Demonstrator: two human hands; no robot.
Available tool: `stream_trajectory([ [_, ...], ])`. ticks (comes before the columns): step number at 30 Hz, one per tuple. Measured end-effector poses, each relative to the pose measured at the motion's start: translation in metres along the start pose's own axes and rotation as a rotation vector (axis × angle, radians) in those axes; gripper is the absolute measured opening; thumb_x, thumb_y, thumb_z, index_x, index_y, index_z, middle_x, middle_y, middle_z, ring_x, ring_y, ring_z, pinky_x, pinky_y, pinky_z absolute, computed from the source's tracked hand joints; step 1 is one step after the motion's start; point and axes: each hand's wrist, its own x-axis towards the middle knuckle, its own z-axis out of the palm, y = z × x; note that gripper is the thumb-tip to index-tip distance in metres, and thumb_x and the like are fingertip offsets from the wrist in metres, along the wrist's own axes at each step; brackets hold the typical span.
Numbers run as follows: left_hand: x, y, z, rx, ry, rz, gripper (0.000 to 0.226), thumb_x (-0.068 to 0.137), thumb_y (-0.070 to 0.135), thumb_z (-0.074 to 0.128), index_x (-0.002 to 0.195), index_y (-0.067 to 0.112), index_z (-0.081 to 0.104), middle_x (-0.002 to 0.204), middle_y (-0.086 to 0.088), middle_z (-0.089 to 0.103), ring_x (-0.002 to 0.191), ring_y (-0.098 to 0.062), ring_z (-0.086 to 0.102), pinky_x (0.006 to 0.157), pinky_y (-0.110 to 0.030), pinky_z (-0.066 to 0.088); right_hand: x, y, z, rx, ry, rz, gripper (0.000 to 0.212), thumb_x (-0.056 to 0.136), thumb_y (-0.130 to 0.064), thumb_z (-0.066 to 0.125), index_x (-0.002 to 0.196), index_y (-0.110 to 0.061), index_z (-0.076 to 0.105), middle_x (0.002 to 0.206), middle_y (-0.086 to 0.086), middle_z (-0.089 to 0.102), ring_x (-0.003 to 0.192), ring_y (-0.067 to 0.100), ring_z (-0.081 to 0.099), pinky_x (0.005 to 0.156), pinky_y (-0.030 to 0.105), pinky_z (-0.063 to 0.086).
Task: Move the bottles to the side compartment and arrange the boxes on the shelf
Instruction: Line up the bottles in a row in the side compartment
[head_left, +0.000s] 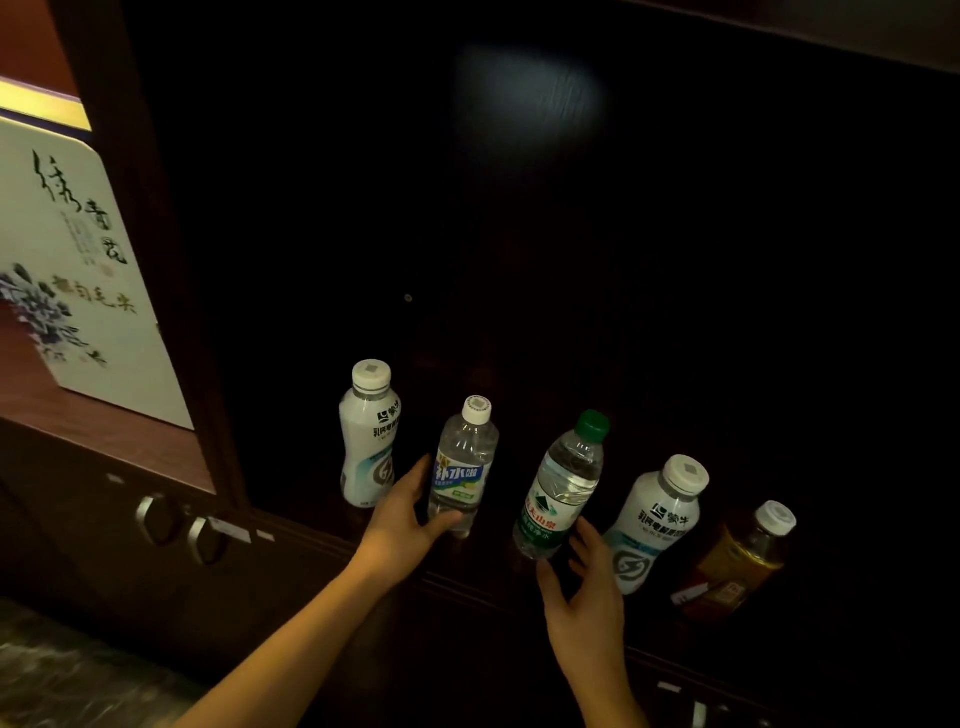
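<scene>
Several bottles stand in a row in a dark compartment. From the left: a white milk bottle (368, 436), a clear bottle with a blue label (464, 462), a clear bottle with a green cap (563, 483), a second white bottle (655, 525) and an amber tea bottle (743, 561). My left hand (402, 514) is wrapped around the base of the blue-label bottle. My right hand (584, 587) is spread open just below the green-cap bottle, fingertips close to its base. A white box with ink flowers and calligraphy (88, 280) stands on the shelf to the left.
A dark wooden upright (171, 291) separates the lit left shelf (156, 447) from the dark compartment. Below are cabinet doors with two metal ring handles (182, 530). A marbled floor (67, 670) shows at the bottom left. The compartment's back wall is nearly black.
</scene>
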Motion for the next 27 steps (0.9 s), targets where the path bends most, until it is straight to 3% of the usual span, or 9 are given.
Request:
stream_trajectory([
  [2, -0.016, 0.001, -0.006, 0.086, 0.184, 0.108, 0.075, 0.08, 0.031, 0.082, 0.145, 0.021, 0.045, 0.135, 0.012, 0.055, 0.119, -0.003, 0.056, 0.1, -0.026, 0.048, 0.001, 0.001, 0.0, 0.005, 0.011, 0.004, 0.071, 0.089, -0.02, 0.074, 0.148, -0.032, 0.036, 0.138, -0.015, 0.048, 0.126, 0.006, 0.048, 0.104, 0.031, 0.041],
  [5, -0.033, -0.001, -0.026, 0.226, 0.498, 0.368, 0.045, 0.079, 0.029, 0.079, 0.117, 0.018, 0.059, 0.109, 0.008, 0.056, 0.094, -0.005, 0.058, 0.082, -0.019, 0.051, -0.001, -0.001, 0.002, -0.002, 0.094, 0.021, 0.069, 0.087, -0.021, 0.075, 0.145, -0.031, 0.039, 0.139, -0.011, 0.048, 0.122, 0.011, 0.05, 0.098, 0.031, 0.043],
  [8, -0.027, -0.004, -0.053, 0.198, 0.638, 0.321, 0.054, 0.076, 0.039, 0.077, 0.118, 0.016, 0.052, 0.117, 0.005, 0.044, 0.099, 0.0, 0.048, 0.084, -0.008, 0.043, -0.009, -0.007, 0.006, -0.043, 0.274, -0.084, 0.051, 0.086, -0.015, 0.075, 0.124, -0.036, 0.049, 0.123, -0.008, 0.056, 0.109, 0.011, 0.056, 0.092, 0.04, 0.051],
  [11, -0.009, -0.009, -0.07, 0.19, 0.539, 0.16, 0.079, 0.07, 0.042, 0.083, 0.133, 0.014, 0.045, 0.132, -0.003, 0.042, 0.111, -0.007, 0.047, 0.093, -0.021, 0.044, -0.016, -0.018, 0.017, -0.077, 0.24, -0.218, 0.044, 0.086, -0.015, 0.073, 0.113, -0.042, 0.051, 0.11, -0.014, 0.061, 0.103, 0.002, 0.06, 0.085, 0.037, 0.055],
  [14, 0.008, -0.015, -0.079, 0.176, 0.383, 0.052, 0.082, 0.069, 0.045, 0.085, 0.135, 0.018, 0.047, 0.134, -0.002, 0.05, 0.117, -0.015, 0.053, 0.092, -0.031, 0.047, -0.013, -0.032, 0.036, -0.102, 0.024, -0.187, 0.051, 0.089, -0.033, 0.07, 0.134, -0.04, 0.046, 0.13, -0.016, 0.058, 0.116, -0.002, 0.057, 0.094, 0.022, 0.047],
  [17, 0.019, -0.021, -0.085, 0.17, 0.293, 0.01, 0.073, 0.072, 0.044, 0.085, 0.133, 0.02, 0.052, 0.129, 0.001, 0.06, 0.115, -0.015, 0.057, 0.087, -0.028, 0.048, 0.002, -0.041, 0.056, -0.077, -0.126, -0.08, 0.075, 0.09, -0.05, 0.064, 0.154, -0.037, 0.027, 0.151, -0.013, 0.041, 0.135, 0.007, 0.044, 0.108, 0.032, 0.041],
  [21, 0.026, -0.023, -0.094, 0.088, 0.186, 0.01, 0.069, 0.075, 0.034, 0.084, 0.136, 0.021, 0.053, 0.127, 0.006, 0.06, 0.115, -0.011, 0.054, 0.09, -0.026, 0.046, 0.02, -0.045, 0.073, -0.035, -0.156, -0.045, 0.077, 0.094, -0.046, 0.061, 0.158, -0.03, 0.021, 0.16, -0.008, 0.034, 0.145, 0.011, 0.036, 0.117, 0.04, 0.035],
  [24, 0.032, -0.023, -0.104, 0.034, 0.089, 0.008, 0.069, 0.079, 0.026, 0.082, 0.139, 0.021, 0.049, 0.131, 0.008, 0.057, 0.123, -0.009, 0.049, 0.098, -0.028, 0.042, 0.025, -0.044, 0.081, 0.005, -0.155, -0.026, 0.07, 0.096, -0.04, 0.062, 0.157, -0.03, 0.027, 0.153, -0.012, 0.046, 0.139, 0.004, 0.043, 0.114, 0.037, 0.04],
  [27, 0.038, -0.022, -0.113, -0.014, -0.012, -0.015, 0.067, 0.083, 0.017, 0.079, 0.141, 0.015, 0.045, 0.137, 0.0, 0.056, 0.129, -0.015, 0.049, 0.105, -0.036, 0.043, 0.026, -0.042, 0.088, 0.015, -0.142, -0.024, 0.065, 0.097, -0.034, 0.062, 0.155, -0.029, 0.033, 0.145, -0.014, 0.054, 0.132, 0.001, 0.05, 0.111, 0.033, 0.044],
])
